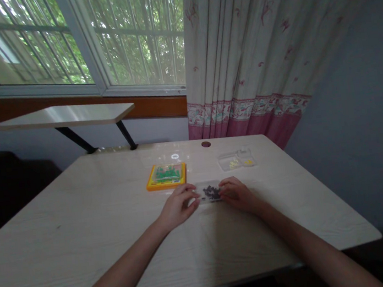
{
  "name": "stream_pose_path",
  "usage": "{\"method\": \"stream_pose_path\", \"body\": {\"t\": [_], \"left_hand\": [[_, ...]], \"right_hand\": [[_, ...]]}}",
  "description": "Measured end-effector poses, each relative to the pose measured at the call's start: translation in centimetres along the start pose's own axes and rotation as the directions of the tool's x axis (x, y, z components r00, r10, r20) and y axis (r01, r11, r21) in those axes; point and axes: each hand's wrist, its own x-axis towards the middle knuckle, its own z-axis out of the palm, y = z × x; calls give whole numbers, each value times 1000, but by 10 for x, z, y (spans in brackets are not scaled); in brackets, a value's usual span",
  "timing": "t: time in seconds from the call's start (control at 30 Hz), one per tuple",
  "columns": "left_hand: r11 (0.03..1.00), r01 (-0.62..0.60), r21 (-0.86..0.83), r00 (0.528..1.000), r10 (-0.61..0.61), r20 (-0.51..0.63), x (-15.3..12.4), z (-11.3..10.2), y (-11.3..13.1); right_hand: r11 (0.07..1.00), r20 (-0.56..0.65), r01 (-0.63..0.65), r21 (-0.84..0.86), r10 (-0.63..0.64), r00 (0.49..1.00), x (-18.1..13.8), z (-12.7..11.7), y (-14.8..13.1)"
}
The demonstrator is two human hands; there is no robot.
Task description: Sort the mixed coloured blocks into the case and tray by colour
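Observation:
A small clear plastic box (199, 189) with several dark little pieces (211, 192) inside lies on the table between my hands. My left hand (180, 204) grips its left end, thumb at the near side and fingers at the far side. On the right end, my right hand (236, 193) has its fingers curled against the box. Whether the lid is on cannot be made out. Just beyond my left hand rests a flat yellow-orange case (150, 183) with a clear box of green pieces (167, 173) on top.
Behind my right hand stands an opened clear box (226, 161) holding small yellow pieces (248, 162). The pale wooden table (100, 227) has a round cable hole (206, 144) near its back edge. A raised shelf (70, 115) stands at the back left, beside a window and curtain (238, 64).

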Motion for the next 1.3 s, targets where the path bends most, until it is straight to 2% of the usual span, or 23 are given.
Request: {"method": "stream_pose_path", "body": {"t": [0.23, 0.4, 0.53, 0.63, 0.73, 0.77, 0.87, 0.97, 1.1, 1.3], "left_hand": [[998, 18, -54, 999, -15, 49, 2, 1, -1], [999, 39, -33, 993, -35, 115, 3, 6, -8], [997, 50, -60, 994, -43, 101, 4, 5, -4], [996, 45, -75, 995, -38, 94, 7, -10, 1], [997, 35, -70, 999, -34, 17, 12, -40, -3], [997, 37, -70, 999, -39, -23, 14, -52, -8], [993, 92, -70, 994, -95, -47, 19, -86, -31], [982, 155, -106, 983, -164, -85, 22, -106, -55], [958, 230, -174, 961, -251, -113, 21, -108, -72], [928, 259, -268, 952, -292, -94, 16, -99, -74]], "right_hand": [[991, 25, -130, -36, 131, 991, 1, -5, 4], [990, 42, -132, -42, 134, 990, 2, -4, 0], [993, 85, -95, -71, 101, 991, 1, -6, -4], [995, 80, -68, -74, 74, 994, -1, -8, -1], [995, 40, -60, -78, 63, 997, -2, -10, 2], [995, 34, -57, -82, 60, 998, -1, -11, 2], [995, 46, -47, -91, 51, 998, 0, -13, -1], [994, 55, -58, -91, 63, 996, 1, -13, -4], [993, 55, -70, -93, 75, 996, 0, -13, -4], [994, 45, -83, -73, 86, 995, 0, -13, -2]]}}
